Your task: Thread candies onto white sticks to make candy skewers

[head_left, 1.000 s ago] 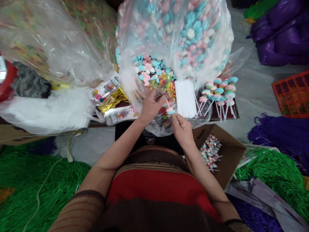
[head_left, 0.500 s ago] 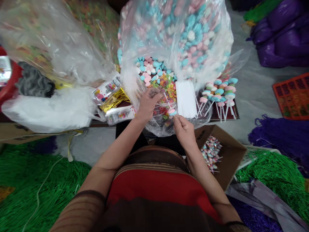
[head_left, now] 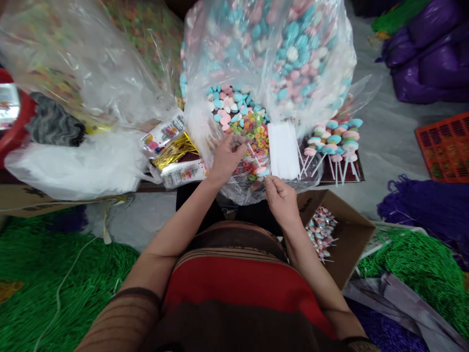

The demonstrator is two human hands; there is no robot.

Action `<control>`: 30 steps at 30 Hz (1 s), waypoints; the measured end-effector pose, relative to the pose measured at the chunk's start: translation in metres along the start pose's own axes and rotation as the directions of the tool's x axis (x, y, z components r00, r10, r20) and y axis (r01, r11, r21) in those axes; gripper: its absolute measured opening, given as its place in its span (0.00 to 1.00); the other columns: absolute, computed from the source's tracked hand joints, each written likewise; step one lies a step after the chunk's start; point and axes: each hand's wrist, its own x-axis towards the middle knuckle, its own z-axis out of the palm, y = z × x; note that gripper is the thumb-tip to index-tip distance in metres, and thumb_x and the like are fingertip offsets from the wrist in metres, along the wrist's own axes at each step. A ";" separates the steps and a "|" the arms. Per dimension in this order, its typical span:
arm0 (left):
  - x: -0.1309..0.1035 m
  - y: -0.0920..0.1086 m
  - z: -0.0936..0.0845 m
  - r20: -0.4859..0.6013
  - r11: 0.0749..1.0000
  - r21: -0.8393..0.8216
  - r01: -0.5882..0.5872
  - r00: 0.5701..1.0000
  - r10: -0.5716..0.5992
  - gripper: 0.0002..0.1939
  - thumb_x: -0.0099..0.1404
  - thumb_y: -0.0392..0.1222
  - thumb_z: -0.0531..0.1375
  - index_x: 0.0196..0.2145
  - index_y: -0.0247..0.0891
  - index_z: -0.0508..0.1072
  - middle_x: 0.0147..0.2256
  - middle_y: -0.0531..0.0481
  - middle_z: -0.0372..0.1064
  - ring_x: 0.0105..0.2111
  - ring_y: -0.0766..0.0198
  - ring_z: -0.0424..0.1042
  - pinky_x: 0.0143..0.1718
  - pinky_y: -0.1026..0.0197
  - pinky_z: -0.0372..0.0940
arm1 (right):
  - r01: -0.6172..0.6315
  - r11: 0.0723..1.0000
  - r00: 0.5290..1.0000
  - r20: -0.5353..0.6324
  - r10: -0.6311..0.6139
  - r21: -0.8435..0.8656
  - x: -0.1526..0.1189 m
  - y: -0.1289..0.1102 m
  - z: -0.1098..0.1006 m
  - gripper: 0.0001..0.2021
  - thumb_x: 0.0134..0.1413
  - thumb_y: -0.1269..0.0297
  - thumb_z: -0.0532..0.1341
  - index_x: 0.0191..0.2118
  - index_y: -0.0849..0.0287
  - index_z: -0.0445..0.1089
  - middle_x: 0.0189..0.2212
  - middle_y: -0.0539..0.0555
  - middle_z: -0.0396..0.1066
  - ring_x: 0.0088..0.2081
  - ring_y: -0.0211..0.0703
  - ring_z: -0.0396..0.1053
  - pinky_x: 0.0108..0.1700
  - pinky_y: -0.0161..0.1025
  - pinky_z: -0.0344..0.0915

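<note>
Pinched in the fingers of my right hand [head_left: 281,196] is a thin white stick [head_left: 253,151] that slants up to the left. A pink-and-blue marshmallow candy [head_left: 262,171] is threaded on it, just above those fingers. My left hand [head_left: 229,155] is over the edge of a heap of colourful gummy rings [head_left: 256,128], its fingers curled close to the stick's upper end. What those fingertips hold, if anything, is hidden. Behind the rings lie loose pink, blue and white marshmallows [head_left: 227,106]. A stack of white sticks [head_left: 283,150] lies to the right of the rings.
Several candy skewers [head_left: 335,139] rest at the table's right edge. A big clear bag of marshmallows [head_left: 293,54] stands behind. Printed packets [head_left: 185,172] and gold ties [head_left: 175,152] lie left. Below right, an open cardboard box [head_left: 350,239] contains wrapped candy sticks [head_left: 321,230].
</note>
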 end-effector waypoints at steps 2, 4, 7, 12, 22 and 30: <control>-0.002 0.005 -0.001 -0.013 0.998 0.060 -0.036 0.999 0.037 0.07 0.64 0.30 0.61 0.32 0.41 0.68 0.29 0.57 0.69 0.30 0.69 0.69 0.37 0.65 0.65 | -0.030 0.999 1.000 0.006 0.030 0.024 -0.001 0.000 0.000 0.15 0.64 0.52 0.61 0.31 0.55 0.73 0.20 0.45 0.56 0.24 0.38 0.56 0.26 0.36 0.53; -0.004 0.010 -0.003 -0.012 0.986 0.149 -0.074 0.997 0.077 0.07 0.63 0.30 0.61 0.33 0.41 0.70 0.31 0.57 0.72 0.32 0.68 0.71 0.39 0.64 0.66 | -0.087 0.992 0.996 0.024 0.085 0.086 -0.003 -0.001 0.002 0.16 0.64 0.49 0.61 0.31 0.55 0.72 0.19 0.44 0.54 0.23 0.37 0.54 0.24 0.35 0.51; -0.009 0.016 -0.004 0.044 0.958 0.259 -0.126 0.992 0.119 0.07 0.63 0.30 0.62 0.35 0.41 0.72 0.34 0.54 0.76 0.34 0.66 0.73 0.41 0.63 0.67 | -0.193 0.957 0.980 0.087 0.178 0.218 -0.005 -0.003 0.006 0.19 0.63 0.44 0.61 0.31 0.55 0.70 0.17 0.42 0.50 0.19 0.35 0.49 0.21 0.35 0.48; -0.026 0.022 0.003 0.264 0.924 0.285 -0.254 0.948 0.179 0.04 0.63 0.32 0.62 0.36 0.40 0.74 0.34 0.53 0.78 0.33 0.66 0.74 0.39 0.63 0.66 | -0.232 0.920 0.972 0.104 0.209 0.317 0.005 -0.003 0.008 0.21 0.60 0.41 0.64 0.30 0.54 0.66 0.15 0.40 0.53 0.15 0.32 0.47 0.18 0.34 0.46; 0.052 0.030 -0.035 0.222 0.563 0.781 -0.270 0.963 0.155 0.13 0.70 0.36 0.55 0.43 0.39 0.80 0.48 0.39 0.76 0.54 0.46 0.72 0.57 0.48 0.63 | -0.217 0.867 0.972 0.020 0.233 0.449 0.011 -0.003 -0.005 0.22 0.54 0.42 0.69 0.27 0.57 0.68 0.20 0.44 0.62 0.17 0.29 0.45 0.19 0.33 0.39; 0.071 0.002 -0.054 0.283 0.395 0.866 -0.305 0.952 0.113 0.12 0.69 0.37 0.56 0.43 0.39 0.79 0.51 0.35 0.74 0.53 0.43 0.70 0.55 0.45 0.61 | -0.212 0.884 0.975 0.033 0.218 0.417 0.003 0.009 -0.006 0.22 0.61 0.45 0.66 0.25 0.57 0.67 0.19 0.44 0.60 0.18 0.30 0.47 0.21 0.34 0.40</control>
